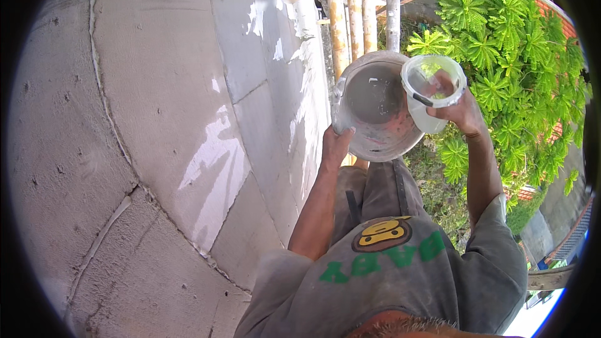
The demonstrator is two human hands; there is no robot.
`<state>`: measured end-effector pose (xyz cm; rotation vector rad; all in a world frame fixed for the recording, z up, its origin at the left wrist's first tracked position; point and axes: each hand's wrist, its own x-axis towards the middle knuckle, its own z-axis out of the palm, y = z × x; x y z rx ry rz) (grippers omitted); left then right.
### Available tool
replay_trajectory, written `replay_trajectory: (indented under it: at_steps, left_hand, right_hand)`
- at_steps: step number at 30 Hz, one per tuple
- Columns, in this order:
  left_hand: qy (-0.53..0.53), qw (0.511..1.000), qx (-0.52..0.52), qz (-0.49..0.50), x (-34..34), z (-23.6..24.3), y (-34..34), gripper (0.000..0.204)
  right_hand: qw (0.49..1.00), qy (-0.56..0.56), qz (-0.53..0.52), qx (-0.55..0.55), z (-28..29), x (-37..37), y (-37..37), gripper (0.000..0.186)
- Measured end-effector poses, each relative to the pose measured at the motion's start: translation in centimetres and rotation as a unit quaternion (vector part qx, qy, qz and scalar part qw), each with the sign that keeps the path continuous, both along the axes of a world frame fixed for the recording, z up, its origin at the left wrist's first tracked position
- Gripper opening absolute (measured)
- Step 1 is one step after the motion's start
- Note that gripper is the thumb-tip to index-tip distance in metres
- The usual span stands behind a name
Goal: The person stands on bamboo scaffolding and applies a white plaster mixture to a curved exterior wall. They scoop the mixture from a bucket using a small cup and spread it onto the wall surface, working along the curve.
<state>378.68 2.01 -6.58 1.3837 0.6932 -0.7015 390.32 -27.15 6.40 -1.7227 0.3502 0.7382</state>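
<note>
In front of my body I hold a round, grey-stained basin (391,144) with wet grey slurry (374,92) in its bottom and reddish patches on its inner wall. My left hand (339,143) grips the basin's near left rim, thumb over the edge. My right hand (462,112) is closed round a translucent plastic bucket (421,112) with a pale rim. It is held at the basin's right edge, overlapping the rim from my view. Fingers show through the bucket's side. Whether any liquid is in it I cannot tell.
A tall grey panel wall (169,56) with mortared joints and bright sunlit patches rises close on my left. Bamboo poles (352,12) stand ahead, lashed to a crosspiece. Leafy green branches (494,50) fill the right side, with ground far below. A wooden pole (551,277) lies at lower right.
</note>
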Motion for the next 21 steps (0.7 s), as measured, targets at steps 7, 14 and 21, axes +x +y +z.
replay_trajectory:
  at_steps: [7,14,21]
  left_hand:
    - [0.001,0.996,0.088,-0.024,2.3,1.3,0.8,0.048]
    - [-0.086,0.983,0.157,-0.032,4.5,3.0,0.4,0.052]
    - [-0.115,0.971,0.207,0.023,4.9,3.9,2.8,0.042]
  right_hand:
    - [0.942,-0.275,-0.014,-0.191,0.2,0.1,4.9,0.054]
    - [0.982,-0.083,0.065,-0.158,-6.3,-2.4,9.3,0.061]
    - [0.966,0.089,0.228,-0.08,-3.7,-4.3,3.0,0.072]
